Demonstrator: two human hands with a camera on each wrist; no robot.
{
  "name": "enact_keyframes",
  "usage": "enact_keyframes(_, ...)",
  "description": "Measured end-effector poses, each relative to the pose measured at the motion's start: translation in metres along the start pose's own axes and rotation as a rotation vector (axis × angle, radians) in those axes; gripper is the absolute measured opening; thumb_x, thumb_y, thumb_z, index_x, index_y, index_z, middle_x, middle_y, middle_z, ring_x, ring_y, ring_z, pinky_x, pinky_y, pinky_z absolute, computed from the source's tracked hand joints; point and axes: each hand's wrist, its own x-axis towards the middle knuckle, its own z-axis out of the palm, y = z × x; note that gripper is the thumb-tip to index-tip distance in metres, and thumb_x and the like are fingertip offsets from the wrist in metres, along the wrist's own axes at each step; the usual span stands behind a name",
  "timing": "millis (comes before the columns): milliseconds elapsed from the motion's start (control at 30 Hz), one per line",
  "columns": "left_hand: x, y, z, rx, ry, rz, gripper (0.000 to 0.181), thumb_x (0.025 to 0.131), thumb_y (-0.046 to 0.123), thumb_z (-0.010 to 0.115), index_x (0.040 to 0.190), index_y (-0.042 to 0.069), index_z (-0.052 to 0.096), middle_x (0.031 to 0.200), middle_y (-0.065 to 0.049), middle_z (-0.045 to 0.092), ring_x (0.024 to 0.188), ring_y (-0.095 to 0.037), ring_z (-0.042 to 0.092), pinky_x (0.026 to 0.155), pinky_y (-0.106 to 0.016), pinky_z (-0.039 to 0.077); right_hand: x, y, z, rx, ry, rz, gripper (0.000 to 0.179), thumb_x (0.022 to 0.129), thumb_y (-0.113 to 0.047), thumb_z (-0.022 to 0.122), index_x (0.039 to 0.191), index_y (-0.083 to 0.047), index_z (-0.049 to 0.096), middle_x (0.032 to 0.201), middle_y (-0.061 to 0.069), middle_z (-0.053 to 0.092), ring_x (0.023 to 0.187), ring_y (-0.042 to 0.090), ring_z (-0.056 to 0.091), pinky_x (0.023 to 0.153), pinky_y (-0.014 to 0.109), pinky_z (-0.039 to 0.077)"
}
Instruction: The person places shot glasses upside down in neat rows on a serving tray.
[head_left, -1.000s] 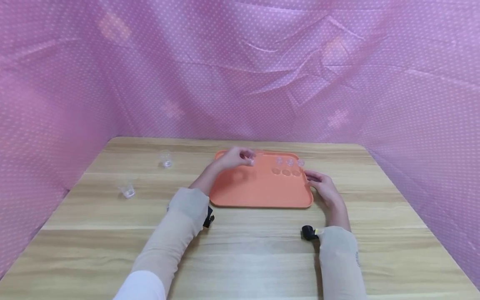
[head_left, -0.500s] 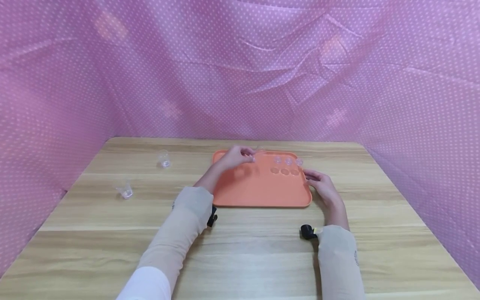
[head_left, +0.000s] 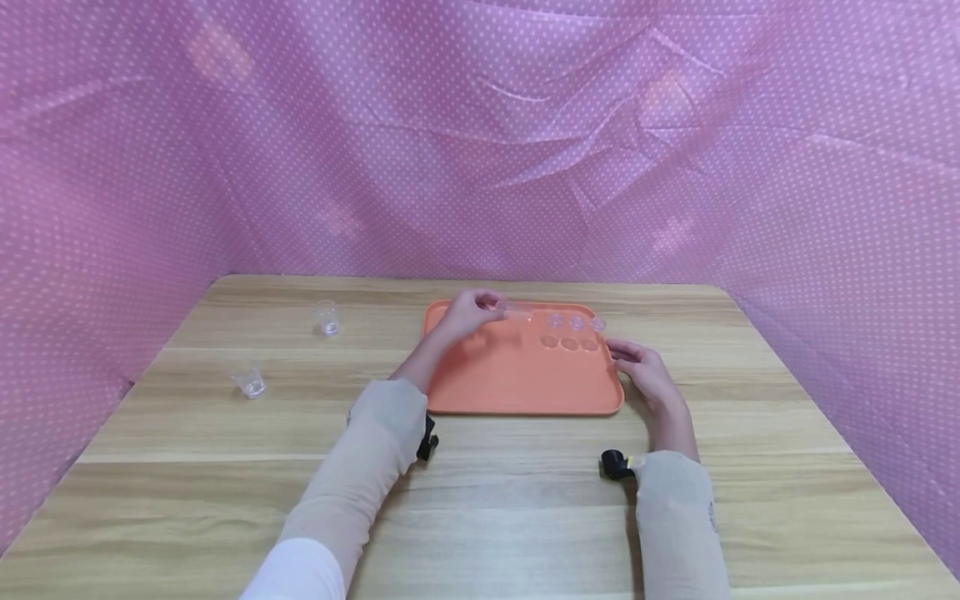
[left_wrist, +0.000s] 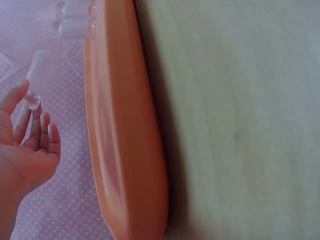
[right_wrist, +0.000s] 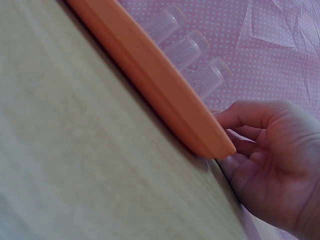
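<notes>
In the head view my left hand (head_left: pixel 467 315) pinches a clear plastic cup (head_left: pixel 517 312) above the orange tray (head_left: pixel 517 387). The cup lies tilted sideways, its mouth pointing right; the left wrist view shows thumb and fingertips at the thick base of this cup (left_wrist: pixel 39 72). Three more clear cups (head_left: pixel 576 333) stand in a row at the tray's right back, apparently bottom up. At the tray's right edge my right hand (head_left: pixel 647 372) grips the rim. Seen from the right wrist, the right hand (right_wrist: pixel 277 150) has its fingers bent around the tray's corner, some partly hidden.
Two clear cups stand on the wooden table (head_left: pixel 495 517) left of the tray: one cup (head_left: pixel 327 318) farther back, another tilted-looking cup (head_left: pixel 250 382) nearer. Pink dotted cloth (head_left: pixel 450 167) hangs around the back and sides.
The left hand has turned its cup so that the mouth now points right and shows clearly over the tray. The right hand has stayed at the tray's edge.
</notes>
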Motion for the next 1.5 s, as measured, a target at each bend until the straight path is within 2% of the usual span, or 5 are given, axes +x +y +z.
enact_keyframes(400,0.004,-0.003,0.029,-0.201,0.11,0.029,0.037,0.077,0.008,0.074,0.11,-0.005,0.062,0.102,-0.013,0.066,0.082,-0.017,0.056,0.071,-0.023,0.047,-0.002,0.0,0.001,0.002,0.004,0.009,0.046,0.089,0.006,0.047,0.133,0.01,0.037,0.132,0.026,0.042,0.122,0.031,0.04,0.089,0.019,0.04)
enact_keyframes(700,0.004,-0.004,0.042,-0.285,0.115,-0.01,0.03,0.076,0.001,0.073,0.104,-0.005,0.065,0.095,-0.014,0.067,0.077,-0.014,0.057,0.074,-0.029,0.049,-0.001,0.0,0.004,0.009,0.0,0.005,0.045,0.089,0.006,0.046,0.133,0.01,0.037,0.133,0.026,0.041,0.123,0.032,0.038,0.09,0.019,0.039)
enact_keyframes(933,0.01,-0.003,0.05,-0.291,0.087,-0.017,0.03,0.076,-0.003,0.071,0.105,-0.007,0.063,0.097,-0.015,0.066,0.078,-0.015,0.058,0.072,-0.023,0.047,0.0,-0.002,0.003,-0.014,0.008,0.025,0.046,0.089,0.005,0.046,0.134,0.008,0.037,0.134,0.025,0.041,0.123,0.031,0.038,0.094,0.025,0.037)
enact_keyframes(1167,0.015,0.003,0.058,-0.246,0.072,-0.022,0.029,0.075,-0.002,0.072,0.103,-0.006,0.065,0.096,-0.015,0.066,0.079,-0.016,0.056,0.077,-0.033,0.049,-0.001,-0.002,0.001,-0.008,0.007,0.013,0.046,0.089,0.006,0.046,0.133,0.009,0.038,0.133,0.026,0.042,0.123,0.031,0.038,0.091,0.02,0.038)
enact_keyframes(1500,0.016,0.003,0.066,-0.223,0.063,-0.023,0.026,0.075,-0.006,0.07,0.1,-0.008,0.065,0.094,-0.016,0.066,0.073,-0.013,0.054,0.064,-0.018,0.045,-0.001,-0.001,0.001,0.008,0.004,0.003,0.045,0.089,0.007,0.046,0.133,0.011,0.037,0.132,0.027,0.041,0.123,0.033,0.038,0.089,0.018,0.039)
